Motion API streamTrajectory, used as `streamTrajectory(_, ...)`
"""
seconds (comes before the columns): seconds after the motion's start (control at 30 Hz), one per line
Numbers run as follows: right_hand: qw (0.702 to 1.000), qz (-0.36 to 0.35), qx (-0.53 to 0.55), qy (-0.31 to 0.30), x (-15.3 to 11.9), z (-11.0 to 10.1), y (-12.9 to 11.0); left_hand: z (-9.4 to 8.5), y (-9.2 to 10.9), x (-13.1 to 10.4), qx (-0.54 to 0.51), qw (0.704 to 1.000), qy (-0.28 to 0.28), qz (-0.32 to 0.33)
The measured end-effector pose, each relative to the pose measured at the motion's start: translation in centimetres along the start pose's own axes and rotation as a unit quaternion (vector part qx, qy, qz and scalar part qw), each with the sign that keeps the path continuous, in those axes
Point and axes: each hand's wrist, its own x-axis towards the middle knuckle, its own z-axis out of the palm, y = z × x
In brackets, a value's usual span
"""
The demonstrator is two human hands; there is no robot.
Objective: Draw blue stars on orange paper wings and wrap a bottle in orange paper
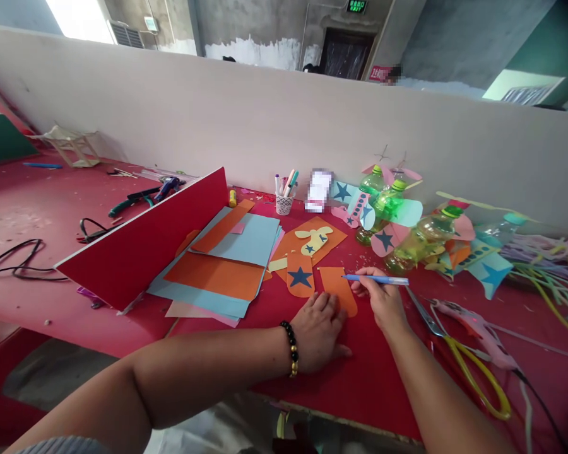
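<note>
My left hand point(318, 331) lies flat on the red table, its fingertips on the lower edge of an orange paper piece point(336, 285) with a rounded end. A blue pen point(378, 279) is held in my right hand point(381, 299), its tip over the top right part of that piece. Just left of it lies a similar orange piece point(295, 289) bearing a dark blue star point(300, 277). Behind them, a pale yellow cutout point(316, 241) with small stars rests on an orange sheet point(338, 234).
Stacked coloured paper point(218, 274) lies left, beside an upright red board point(156, 239). Scissors point(473, 372) and a pink glue gun point(478, 328) are at right. Behind stand a pen cup point(284, 203), a phone point(319, 190) and decorated plastic bottles point(419, 239).
</note>
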Motion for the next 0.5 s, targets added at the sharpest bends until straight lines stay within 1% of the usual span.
streamTrajectory(0.17,0.999,0.000,-0.033,-0.032,0.0,-0.1,0.3,0.0,-0.3,-0.1,-0.005,1.000,-0.011,-0.010)
streamTrajectory(0.33,0.999,-0.026,-0.044,-0.012,-0.1,0.0,0.7,-0.5,-0.4,-0.1,-0.005,1.000,-0.006,-0.008)
streamTrajectory(0.5,0.997,-0.043,-0.056,-0.013,-0.1,0.2,1.1,-0.4,-0.6,-0.1,-0.014,1.000,-0.001,-0.012)
